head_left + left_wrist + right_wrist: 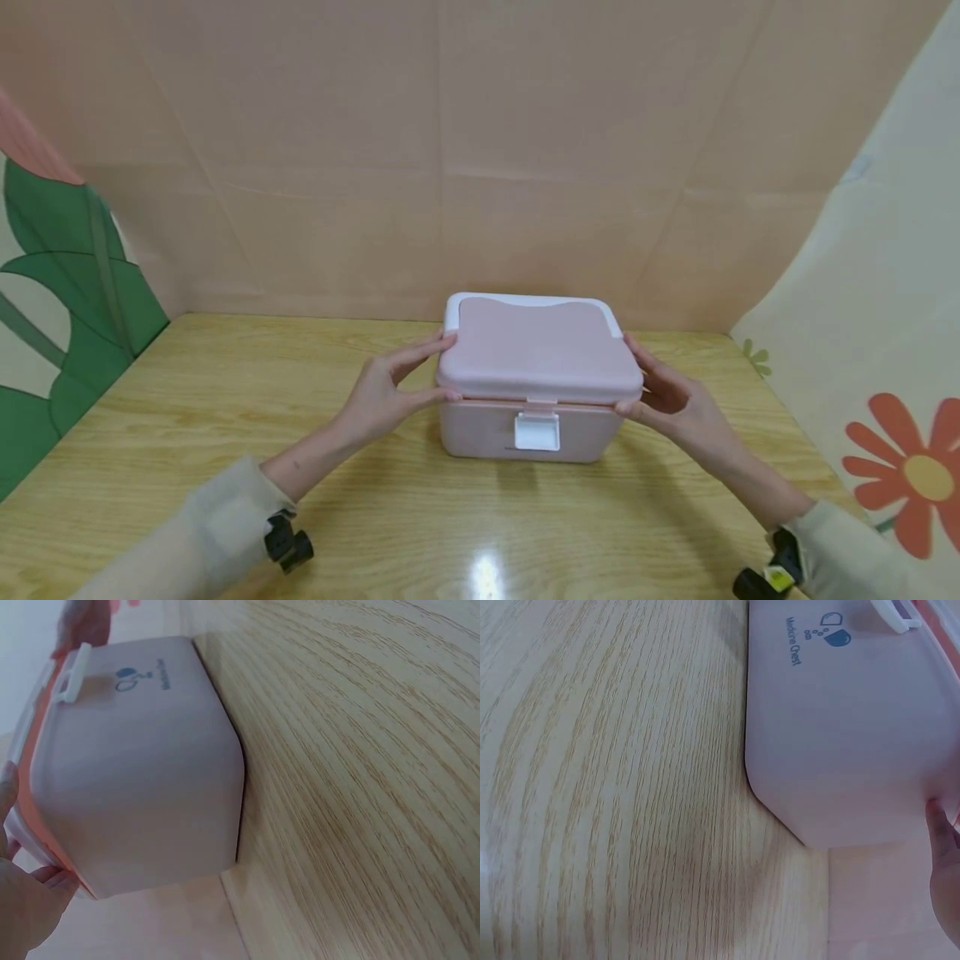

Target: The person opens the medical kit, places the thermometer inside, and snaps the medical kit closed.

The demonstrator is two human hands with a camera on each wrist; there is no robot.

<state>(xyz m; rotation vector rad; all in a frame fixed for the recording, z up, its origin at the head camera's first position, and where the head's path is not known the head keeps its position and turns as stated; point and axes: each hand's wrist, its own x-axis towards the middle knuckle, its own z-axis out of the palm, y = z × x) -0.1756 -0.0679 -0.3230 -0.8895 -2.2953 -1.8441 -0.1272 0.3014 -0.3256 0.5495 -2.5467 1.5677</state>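
A pink medicine chest (pixel 480 433) stands on the table, printed "Medicine Chest" on its front in the right wrist view. Its pink lid (pixel 543 350) has a white border at the back. On the front a white latch (pixel 537 432) juts outward, as the left wrist view shows. My left hand (pixel 382 387) grips the lid's left side, thumb at the front corner. At the opposite side, my right hand (pixel 686 408) holds the lid, thumb near the front right corner. An orange-red band (pixel 31 772) shows between lid and box. The chest's inside is hidden.
The wood-grain table (pixel 420 525) extends to both sides and in front of the chest. A plain beige cloth (pixel 442 167) hangs close behind. Patterned cloth with green leaves (pixel 82 275) borders the left, and one with a red flower (pixel 911 475) borders the right.
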